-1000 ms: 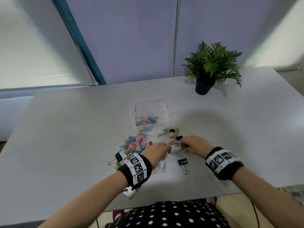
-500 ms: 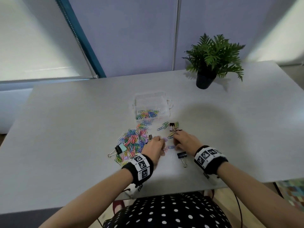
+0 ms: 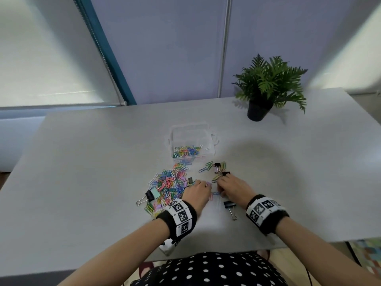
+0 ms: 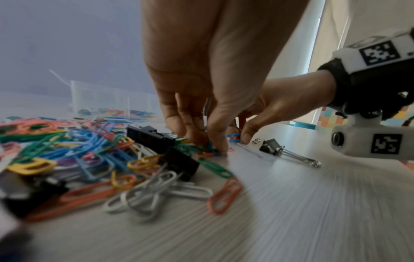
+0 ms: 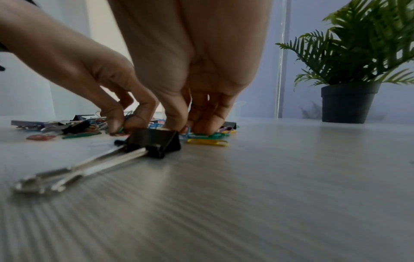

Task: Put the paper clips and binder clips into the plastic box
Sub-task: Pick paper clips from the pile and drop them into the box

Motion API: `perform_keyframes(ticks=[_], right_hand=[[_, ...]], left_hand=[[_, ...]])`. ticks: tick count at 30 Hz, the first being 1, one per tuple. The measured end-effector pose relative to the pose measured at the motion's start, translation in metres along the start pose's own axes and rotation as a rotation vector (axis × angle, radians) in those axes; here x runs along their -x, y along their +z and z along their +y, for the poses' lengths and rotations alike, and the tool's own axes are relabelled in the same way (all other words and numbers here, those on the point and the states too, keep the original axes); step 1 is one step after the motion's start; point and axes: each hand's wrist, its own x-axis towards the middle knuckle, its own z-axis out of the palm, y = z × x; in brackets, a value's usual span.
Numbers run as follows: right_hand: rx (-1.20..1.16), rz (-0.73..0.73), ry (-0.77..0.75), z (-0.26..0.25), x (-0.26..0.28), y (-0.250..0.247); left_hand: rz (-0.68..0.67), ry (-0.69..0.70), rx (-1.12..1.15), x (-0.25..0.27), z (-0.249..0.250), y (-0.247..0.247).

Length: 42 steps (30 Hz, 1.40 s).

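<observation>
A clear plastic box (image 3: 191, 134) stands mid-table with several coloured paper clips (image 3: 186, 150) inside. A heap of loose paper clips (image 3: 168, 184) lies in front of it. My left hand (image 3: 204, 185) reaches down at the heap's right edge, thumb and forefinger pinching a green paper clip (image 5: 121, 130). My right hand (image 3: 220, 186) is close beside it, fingers curled down on blue and green paper clips (image 5: 201, 135). A black binder clip (image 3: 229, 204) lies just in front of the right hand. Further binder clips (image 3: 218, 167) lie behind the right hand, and a mint one (image 3: 153, 195) left of the heap.
A potted fern (image 3: 268, 87) stands at the table's back right. The table's near edge (image 3: 237, 249) is just behind my wrists. A white device (image 3: 168, 245) hangs under the left wrist at that edge.
My right hand has slid left until it nearly meets the left hand. Both hands have come down onto the loose clips right of the heap. The head view has tilted.
</observation>
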Motion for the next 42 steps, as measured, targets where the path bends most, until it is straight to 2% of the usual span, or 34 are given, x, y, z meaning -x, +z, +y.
perform_keyframes(ticks=[2, 5, 7, 11, 14, 17, 20, 24, 26, 30, 32, 34, 37, 42], right_hand=[[-0.125, 0.054, 0.043, 0.002, 0.001, -0.001], [-0.513, 0.185, 0.130, 0.004, -0.006, -0.014], [-0.709, 0.270, 0.171, 0.003, -0.017, -0.030], [-0.816, 0.355, 0.196, -0.004, -0.060, -0.061], [-0.857, 0.407, 0.205, -0.011, -0.093, -0.074], [-0.713, 0.313, 0.176, -0.015, -0.105, -0.078], [-0.531, 0.228, 0.095, -0.012, -0.091, -0.073], [-0.434, 0.186, -0.044, 0.004, -0.051, -0.058], [-0.317, 0.093, -0.070, 0.014, -0.030, -0.048], [-0.093, -0.059, -0.009, 0.027, 0.002, -0.038], [-0.030, -0.079, -0.019, 0.029, 0.012, -0.034], [0.020, -0.072, -0.043, 0.030, 0.016, -0.028], [0.051, -0.062, -0.061, 0.031, 0.016, -0.018], [-0.023, -0.046, -0.006, 0.034, 0.009, -0.014]], left_hand=[[0.011, 0.000, 0.113, 0.003, -0.006, -0.008], [0.059, -0.059, 0.511, 0.002, -0.023, -0.027], [0.115, -0.098, 0.695, -0.007, -0.038, -0.041], [0.301, -0.170, 0.689, -0.037, -0.075, -0.071], [0.346, -0.186, 0.634, -0.057, -0.096, -0.087], [0.286, -0.215, 0.545, -0.065, -0.107, -0.088], [0.231, -0.263, 0.512, -0.058, -0.111, -0.080], [0.277, -0.091, 0.466, -0.034, -0.092, -0.069], [0.193, 0.001, 0.446, -0.021, -0.073, -0.060], [-0.087, 0.104, 0.307, -0.002, -0.035, -0.033], [-0.121, 0.140, 0.242, 0.001, -0.022, -0.017], [-0.093, 0.166, 0.212, 0.002, -0.011, -0.006], [-0.073, 0.150, 0.181, 0.000, 0.004, -0.003], [-0.061, -0.030, 0.215, -0.005, 0.027, 0.003]])
